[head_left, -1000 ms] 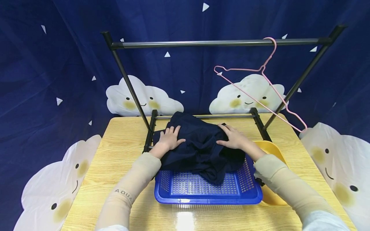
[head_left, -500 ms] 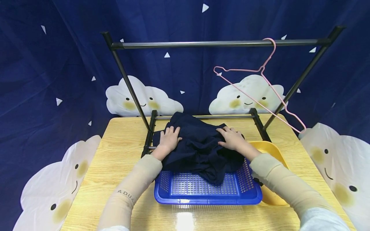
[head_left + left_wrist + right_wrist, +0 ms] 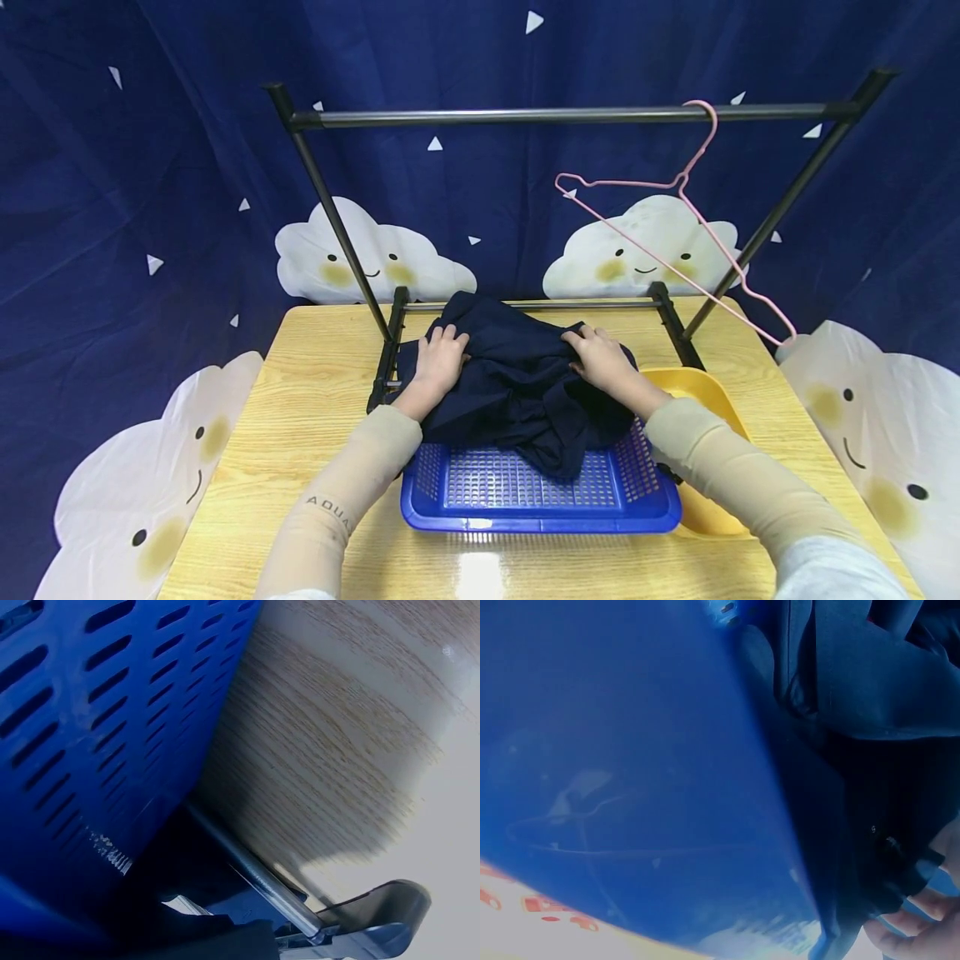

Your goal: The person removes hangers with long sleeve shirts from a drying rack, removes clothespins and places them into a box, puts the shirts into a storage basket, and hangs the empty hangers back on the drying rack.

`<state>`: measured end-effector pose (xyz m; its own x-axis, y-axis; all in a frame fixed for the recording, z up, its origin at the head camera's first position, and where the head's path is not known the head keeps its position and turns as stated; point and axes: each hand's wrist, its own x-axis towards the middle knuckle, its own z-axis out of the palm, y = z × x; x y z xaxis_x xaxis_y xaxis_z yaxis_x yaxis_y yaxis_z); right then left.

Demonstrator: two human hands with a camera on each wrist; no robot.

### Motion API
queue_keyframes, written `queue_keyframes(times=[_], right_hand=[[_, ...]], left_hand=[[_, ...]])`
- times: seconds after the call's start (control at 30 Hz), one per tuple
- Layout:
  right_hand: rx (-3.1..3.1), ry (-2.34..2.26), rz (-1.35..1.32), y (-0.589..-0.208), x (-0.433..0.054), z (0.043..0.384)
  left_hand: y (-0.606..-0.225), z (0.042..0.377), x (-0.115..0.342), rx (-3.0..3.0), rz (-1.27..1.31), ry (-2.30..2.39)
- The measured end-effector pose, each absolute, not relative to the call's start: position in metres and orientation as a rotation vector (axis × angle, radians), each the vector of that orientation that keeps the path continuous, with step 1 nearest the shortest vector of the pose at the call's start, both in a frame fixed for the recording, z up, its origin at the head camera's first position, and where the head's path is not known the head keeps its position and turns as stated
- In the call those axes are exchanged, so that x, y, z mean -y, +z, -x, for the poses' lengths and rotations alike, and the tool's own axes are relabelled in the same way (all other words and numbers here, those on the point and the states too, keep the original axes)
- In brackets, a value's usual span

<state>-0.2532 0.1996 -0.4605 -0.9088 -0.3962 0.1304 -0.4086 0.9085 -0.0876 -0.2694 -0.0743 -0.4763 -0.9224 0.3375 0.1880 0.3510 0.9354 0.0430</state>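
A crumpled dark navy garment lies over the back of a blue perforated basket; its exact kind cannot be told. With curled fingers, my left hand grips the garment's left side. On the opposite side my right hand pinches its upper right edge. Fingertips curl at the dark cloth in the right wrist view. The left wrist view shows the basket's slotted wall and no hand. Both thumbs are partly hidden by the fabric.
A black clothes rack stands behind and around the basket on the wooden table. One pink hanger hangs tilted at the right of its bar. A yellow container sits partly under my right forearm.
Both hands have gone from spread fingers on the garment to curled fingers holding it. My right hand has shifted slightly. The garment and basket have hardly moved.
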Motion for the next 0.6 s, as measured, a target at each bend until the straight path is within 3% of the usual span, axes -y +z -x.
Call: queue_keyframes(times=[0.6], right_hand=[[2.852, 0.098, -0.625, -0.4672, -0.1947, 0.2556]], left_hand=[[-0.4789, 0.2667, 0.0744, 2.730, 0.597, -0.140]])
